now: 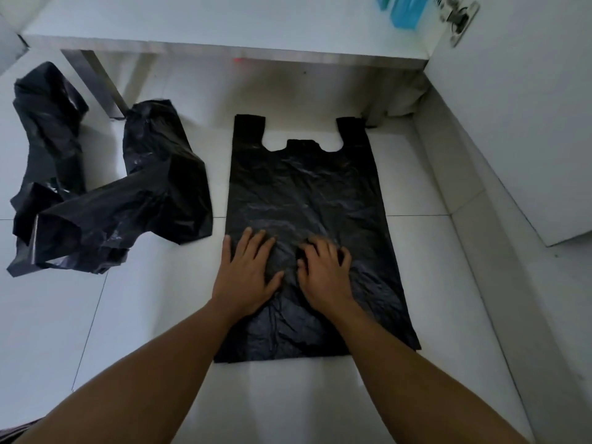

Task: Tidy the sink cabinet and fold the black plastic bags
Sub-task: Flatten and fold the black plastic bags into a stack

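Black plastic bag [307, 193], flat on the white tiled floor [128, 315], handles pointing away. Left hand [248, 274]: palm down, fingers straight and spread, pressing the bag's lower half. Right hand [325, 274]: just beside it on the bag, fingers bent, blurred; pinching or pressing cannot be told. Crumpled black bags [128, 200] lie left.

Three black plastic bags in all: one flat vest-shaped black plastic bag [304, 219], plus two crumpled, namely a far-left crumpled black bag [48, 123] and a middle crumpled black bag [153, 187]; anything more inside their folds impossible to tell. Two bare hands: left hand [246, 274], right hand [323, 270]. Two blurred blue packs at the top: larger blue pack [407, 11], smaller blue pack [384, 1]. One silver metal hinge [461, 20]. One brushed steel cabinet leg [102, 84] plainly seen.
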`<move>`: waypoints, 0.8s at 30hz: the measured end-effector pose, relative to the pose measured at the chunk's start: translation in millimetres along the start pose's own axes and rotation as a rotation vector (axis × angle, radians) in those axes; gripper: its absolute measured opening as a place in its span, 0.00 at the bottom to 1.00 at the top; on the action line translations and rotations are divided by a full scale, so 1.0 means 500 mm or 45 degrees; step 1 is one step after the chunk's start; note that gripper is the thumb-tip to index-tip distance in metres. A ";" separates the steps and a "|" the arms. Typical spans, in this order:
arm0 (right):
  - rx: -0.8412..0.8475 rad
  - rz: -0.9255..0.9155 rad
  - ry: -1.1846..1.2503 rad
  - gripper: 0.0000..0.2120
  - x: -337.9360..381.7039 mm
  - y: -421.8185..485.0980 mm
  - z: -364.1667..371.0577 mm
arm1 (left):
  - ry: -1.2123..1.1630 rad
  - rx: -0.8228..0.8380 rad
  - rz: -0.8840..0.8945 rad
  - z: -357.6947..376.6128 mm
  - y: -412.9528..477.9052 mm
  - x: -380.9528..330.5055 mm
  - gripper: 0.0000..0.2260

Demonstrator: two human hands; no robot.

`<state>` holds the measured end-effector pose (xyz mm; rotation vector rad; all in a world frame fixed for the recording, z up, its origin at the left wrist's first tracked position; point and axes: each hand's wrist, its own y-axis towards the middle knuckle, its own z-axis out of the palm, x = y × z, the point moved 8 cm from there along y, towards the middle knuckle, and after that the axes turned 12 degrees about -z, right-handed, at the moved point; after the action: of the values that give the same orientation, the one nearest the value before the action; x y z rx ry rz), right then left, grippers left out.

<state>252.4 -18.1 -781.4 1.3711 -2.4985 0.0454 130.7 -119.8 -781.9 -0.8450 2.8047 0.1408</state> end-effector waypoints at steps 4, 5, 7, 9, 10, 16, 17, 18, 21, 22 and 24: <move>-0.067 0.012 -0.019 0.16 0.025 -0.023 -0.013 | -0.048 0.061 -0.037 0.035 -0.009 0.010 0.34; -0.047 -0.002 -0.013 0.16 0.029 -0.034 -0.009 | -0.053 0.055 -0.044 0.035 -0.010 0.010 0.33; 0.002 -0.031 -0.014 0.18 0.019 -0.055 0.000 | -0.051 0.052 -0.052 0.033 -0.011 0.010 0.34; 0.018 -0.010 -0.041 0.19 -0.026 -0.070 -0.003 | -0.044 0.056 -0.058 0.031 -0.012 0.010 0.35; 0.014 0.032 -0.059 0.20 -0.058 -0.078 -0.011 | -0.038 0.065 -0.057 0.031 -0.012 0.009 0.35; -0.063 0.350 -0.128 0.24 -0.249 -0.164 -0.084 | 0.003 0.104 -0.053 0.030 -0.011 0.008 0.41; -0.088 0.383 -0.127 0.24 -0.266 -0.176 -0.093 | 0.003 0.103 -0.056 0.031 -0.010 0.008 0.41; -0.109 0.399 -0.131 0.24 -0.275 -0.182 -0.101 | -0.001 0.102 -0.058 0.031 -0.010 0.008 0.41; -0.201 0.453 -0.115 0.21 -0.275 -0.158 -0.125 | -0.017 0.091 -0.062 0.030 -0.010 0.007 0.40; -0.228 0.440 -0.102 0.20 -0.262 -0.135 -0.132 | -0.020 0.096 -0.064 0.030 -0.009 0.007 0.41; -0.225 0.307 -0.123 0.18 -0.210 -0.080 -0.135 | -0.039 0.129 -0.067 0.031 -0.007 0.008 0.41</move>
<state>354.6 57.3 -749.1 1.0211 -2.6618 -0.1912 132.1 -122.7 -798.0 -0.8847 2.7325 0.0035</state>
